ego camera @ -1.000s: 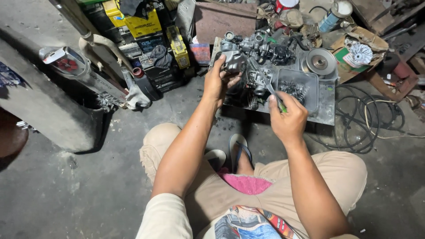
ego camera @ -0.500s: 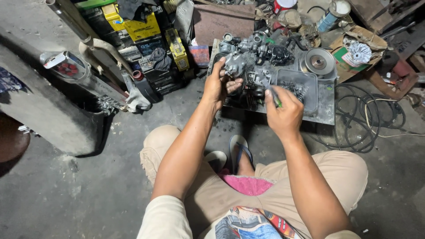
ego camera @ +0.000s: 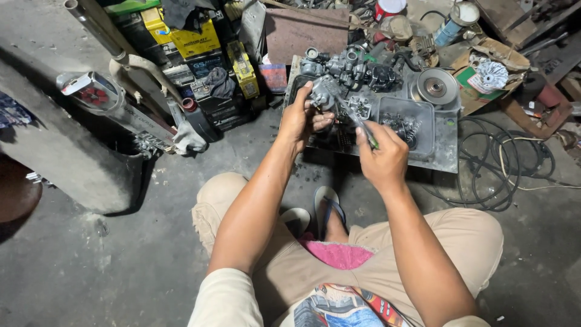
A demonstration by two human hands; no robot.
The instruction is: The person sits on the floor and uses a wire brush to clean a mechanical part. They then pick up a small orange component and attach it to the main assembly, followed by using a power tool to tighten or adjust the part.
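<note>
Item: carburetor (ego camera: 324, 94), small grey metal casting, held above the front edge of the tray (ego camera: 445, 154).

Left hand (ego camera: 299, 121): wrapped around the carburetor from below and the side, fingers closed on its body.

Right hand (ego camera: 384, 157): clenched on a screwdriver (ego camera: 354, 118), shaft angled up-left, tip at the carburetor; the exact seat is too small to tell.

Surroundings: tray on the concrete floor, loaded with dark engine parts and a compartment of small pieces (ego camera: 402, 124); cable coil (ego camera: 502, 175) to the right.

Risks, judged:
- Tip may slip off the screw under force and jab the left fingers, which lie close to it.
- A freed screw or spring could drop among the tray clutter or onto the floor and be hard to find.
- A skewed tip may chew the screw head.
</note>
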